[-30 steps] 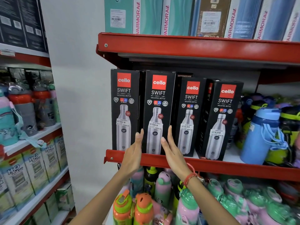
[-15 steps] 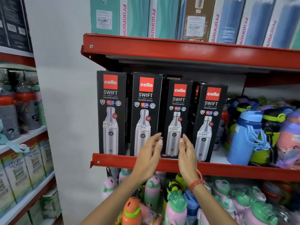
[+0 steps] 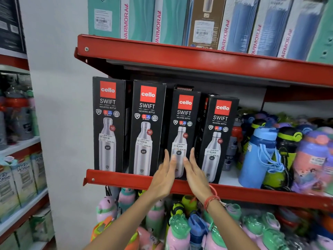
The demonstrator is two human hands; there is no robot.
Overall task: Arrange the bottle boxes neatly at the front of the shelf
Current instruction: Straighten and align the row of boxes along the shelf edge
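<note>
Several black "cello SWIFT" bottle boxes stand upright in a row at the front of the red shelf point(image 3: 126, 180). From the left come the leftmost box point(image 3: 108, 123), a second box point(image 3: 146, 127), a third box point(image 3: 183, 112) set slightly further back, and the rightmost box point(image 3: 219, 123), turned a little. My left hand point(image 3: 164, 173) and my right hand point(image 3: 195, 173) are raised side by side before the lower front of the third box. Their fingers are straight and apart and the palms face each other. Neither hand grips anything. Another dark box top point(image 3: 184, 88) shows behind the row.
Loose bottles crowd the shelf to the right, including a blue bottle point(image 3: 259, 156) close to the rightmost box. Tall Varmora boxes point(image 3: 162, 18) fill the upper shelf. Colourful bottles point(image 3: 176, 230) sit below. A second rack point(image 3: 21, 177) stands at the left, past a white wall.
Both hands have shifted right, from either side of the second box to the front of the third box. The view has also drifted, so the shelf sits further right.
</note>
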